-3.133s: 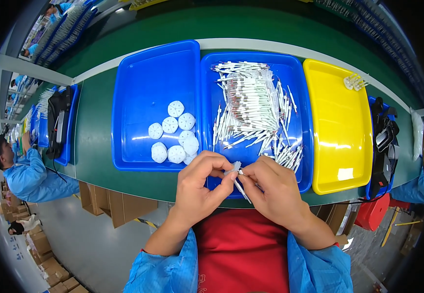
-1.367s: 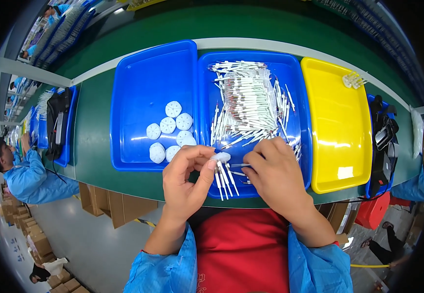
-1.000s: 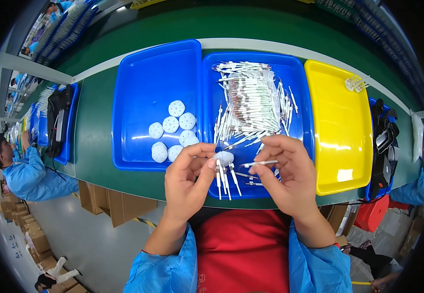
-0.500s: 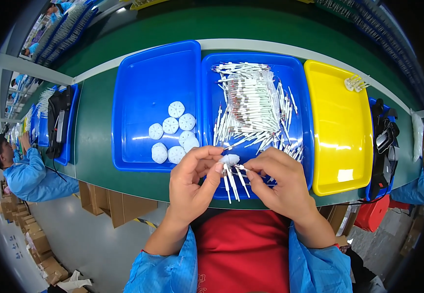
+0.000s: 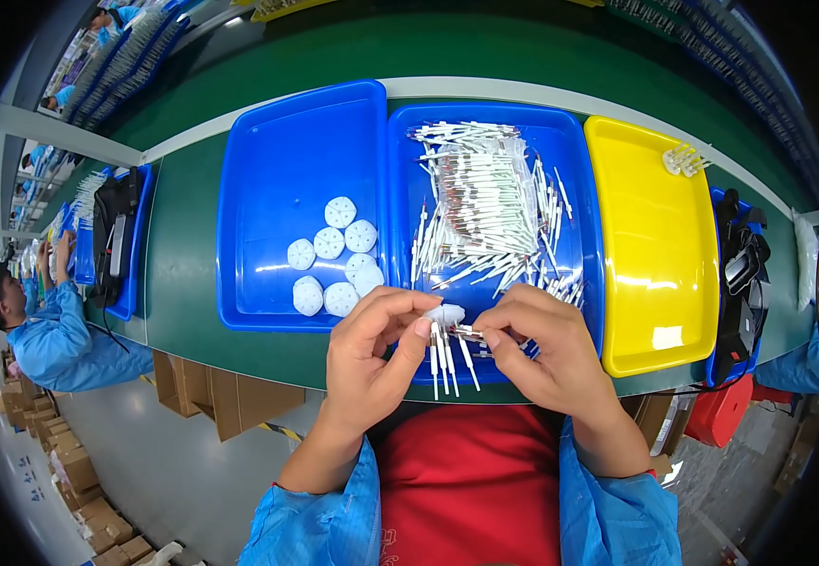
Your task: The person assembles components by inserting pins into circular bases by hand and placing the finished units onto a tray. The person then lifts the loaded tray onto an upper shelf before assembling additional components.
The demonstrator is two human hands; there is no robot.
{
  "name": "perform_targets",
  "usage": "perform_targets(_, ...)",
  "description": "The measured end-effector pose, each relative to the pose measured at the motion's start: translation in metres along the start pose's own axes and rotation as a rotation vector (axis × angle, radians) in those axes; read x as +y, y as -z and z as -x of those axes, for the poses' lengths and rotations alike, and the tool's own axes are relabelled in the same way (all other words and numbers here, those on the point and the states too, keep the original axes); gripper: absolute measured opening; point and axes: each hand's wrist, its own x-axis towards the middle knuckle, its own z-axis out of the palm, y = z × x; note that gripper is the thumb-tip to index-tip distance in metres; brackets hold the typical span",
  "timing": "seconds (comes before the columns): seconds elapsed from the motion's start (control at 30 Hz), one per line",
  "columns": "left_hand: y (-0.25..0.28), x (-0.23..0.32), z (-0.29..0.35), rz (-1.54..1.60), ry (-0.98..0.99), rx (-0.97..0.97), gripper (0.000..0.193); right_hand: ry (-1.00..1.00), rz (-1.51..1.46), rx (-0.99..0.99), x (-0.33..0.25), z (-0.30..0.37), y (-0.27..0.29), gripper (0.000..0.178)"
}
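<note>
My left hand [image 5: 369,354] pinches a white disc [image 5: 444,314] between its fingers [image 5: 421,327]; several pins [image 5: 447,356] now hang below it, more than a moment ago, so loading is advancing. My right hand [image 5: 542,349] has closed in again, fingers [image 5: 493,337] clamped on another pin [image 5: 469,332] just beside the disc. The blue tray [image 5: 575,245] lies beyond both.
</note>
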Motion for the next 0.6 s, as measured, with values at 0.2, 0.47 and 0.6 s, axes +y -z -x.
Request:
perform_targets(0.2,0.0,0.001,0.001,0.029,0.009,-0.002,0.021,-0.12,-0.037,0.023,0.0,0.0,0.005,0.009)
perform_targets(0.47,-0.001,-0.004,0.001,-0.026,-0.034,0.018,0.023,-0.09,0.045,0.062,-0.01,0.005,-0.006,0.013)
perform_targets(0.6,-0.003,-0.002,-0.001,-0.071,-0.073,0.043,0.023,-0.066,0.136,0.059,-0.012,0.006,-0.005,0.018)
